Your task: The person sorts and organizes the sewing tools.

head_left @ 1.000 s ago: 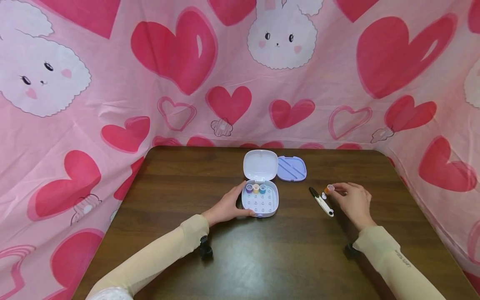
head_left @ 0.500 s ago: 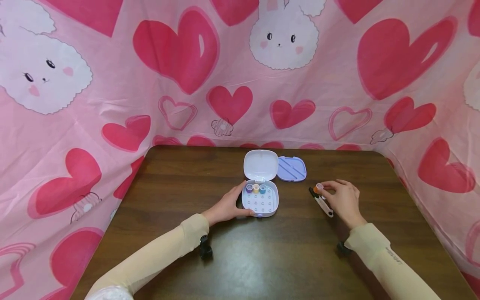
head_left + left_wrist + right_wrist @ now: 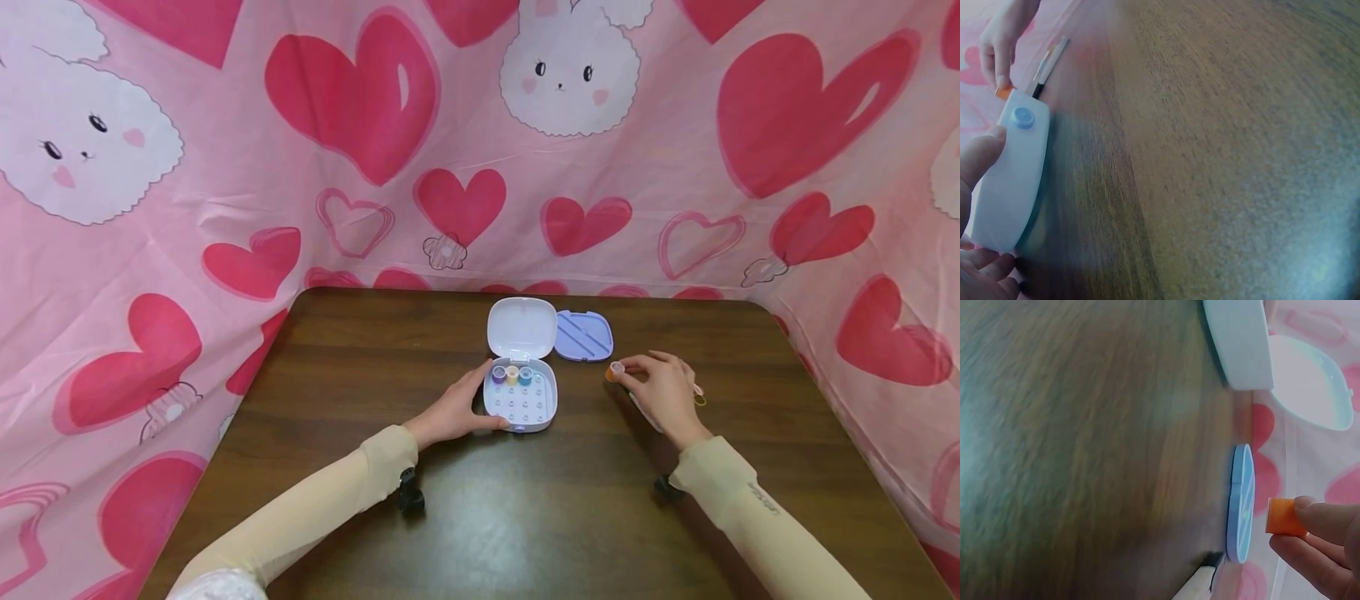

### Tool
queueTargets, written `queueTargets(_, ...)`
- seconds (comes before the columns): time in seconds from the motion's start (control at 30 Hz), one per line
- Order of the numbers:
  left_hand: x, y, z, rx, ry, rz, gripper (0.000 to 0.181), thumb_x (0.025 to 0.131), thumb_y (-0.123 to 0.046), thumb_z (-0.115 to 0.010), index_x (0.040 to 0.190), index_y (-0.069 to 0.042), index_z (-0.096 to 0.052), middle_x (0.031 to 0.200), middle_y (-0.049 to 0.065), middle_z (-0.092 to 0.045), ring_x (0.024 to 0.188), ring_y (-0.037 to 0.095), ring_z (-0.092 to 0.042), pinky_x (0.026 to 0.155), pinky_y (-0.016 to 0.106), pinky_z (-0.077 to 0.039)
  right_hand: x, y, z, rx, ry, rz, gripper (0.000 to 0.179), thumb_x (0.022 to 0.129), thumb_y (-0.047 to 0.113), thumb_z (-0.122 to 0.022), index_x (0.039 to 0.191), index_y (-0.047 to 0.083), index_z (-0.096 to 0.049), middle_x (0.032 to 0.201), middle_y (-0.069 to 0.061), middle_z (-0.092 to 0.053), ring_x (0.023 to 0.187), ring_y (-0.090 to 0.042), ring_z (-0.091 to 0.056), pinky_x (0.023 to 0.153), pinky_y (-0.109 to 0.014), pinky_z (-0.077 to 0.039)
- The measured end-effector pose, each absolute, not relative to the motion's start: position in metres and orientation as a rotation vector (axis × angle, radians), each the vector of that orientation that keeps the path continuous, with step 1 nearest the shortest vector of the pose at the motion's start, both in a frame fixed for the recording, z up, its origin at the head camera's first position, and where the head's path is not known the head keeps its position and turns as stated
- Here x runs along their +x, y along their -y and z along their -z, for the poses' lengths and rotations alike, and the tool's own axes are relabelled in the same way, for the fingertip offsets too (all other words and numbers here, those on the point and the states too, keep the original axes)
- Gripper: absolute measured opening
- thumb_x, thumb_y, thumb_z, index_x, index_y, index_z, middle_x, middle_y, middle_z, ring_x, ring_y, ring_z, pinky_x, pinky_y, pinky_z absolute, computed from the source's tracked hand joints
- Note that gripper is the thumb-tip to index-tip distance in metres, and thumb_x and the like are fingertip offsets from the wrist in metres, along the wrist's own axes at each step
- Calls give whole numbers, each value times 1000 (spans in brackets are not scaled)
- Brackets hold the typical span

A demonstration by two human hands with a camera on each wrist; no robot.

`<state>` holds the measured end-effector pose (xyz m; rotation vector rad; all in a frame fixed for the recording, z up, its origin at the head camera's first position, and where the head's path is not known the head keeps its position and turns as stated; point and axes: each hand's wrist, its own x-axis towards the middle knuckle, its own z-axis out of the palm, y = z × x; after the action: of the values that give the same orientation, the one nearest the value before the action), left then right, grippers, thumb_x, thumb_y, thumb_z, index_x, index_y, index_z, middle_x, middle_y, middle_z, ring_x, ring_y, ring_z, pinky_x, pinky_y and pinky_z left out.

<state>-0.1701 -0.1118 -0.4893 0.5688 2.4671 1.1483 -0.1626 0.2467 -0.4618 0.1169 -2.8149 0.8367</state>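
A small white box (image 3: 1013, 181) with its lid (image 3: 522, 327) raised stands on the table. My left hand (image 3: 446, 414) holds it at the left, thumb at the front wall. Inside, a purple thread spool (image 3: 498, 376), a cream thread spool (image 3: 512, 375) and a blue thread spool (image 3: 526, 377) sit along the back row; several bare pegs fill the rest. To the box's right, my right hand (image 3: 666, 398) pinches an orange thread spool (image 3: 1282, 517) between thumb and fingers, above the table. A slim white tool with a black end (image 3: 1050, 67) lies partly hidden under that hand.
A flat lilac tray (image 3: 583, 337) with diagonal bars lies just right of the raised lid. Beyond the right hand a small yellow loop (image 3: 700, 400) shows. Pink heart-print cloth (image 3: 465, 125) hangs behind the brown table (image 3: 360, 333).
My right hand has carried the orange spool leftward toward the box, passing over the slim tool. The left hand and the box have stayed in place.
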Motion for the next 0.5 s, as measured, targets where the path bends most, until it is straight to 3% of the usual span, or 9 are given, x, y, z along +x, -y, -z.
queueTargets(0.5,-170,112,490,581,-2482,-1142,112,86,-43,-86,167,-9,-17,169,15,-28,152,32,-33,123,52,-30,-170,-223,459,180,2806,-872,24,94,24,-79,106,4,-80,96,-17,-78,132,-49,-47,112,-73,-16)
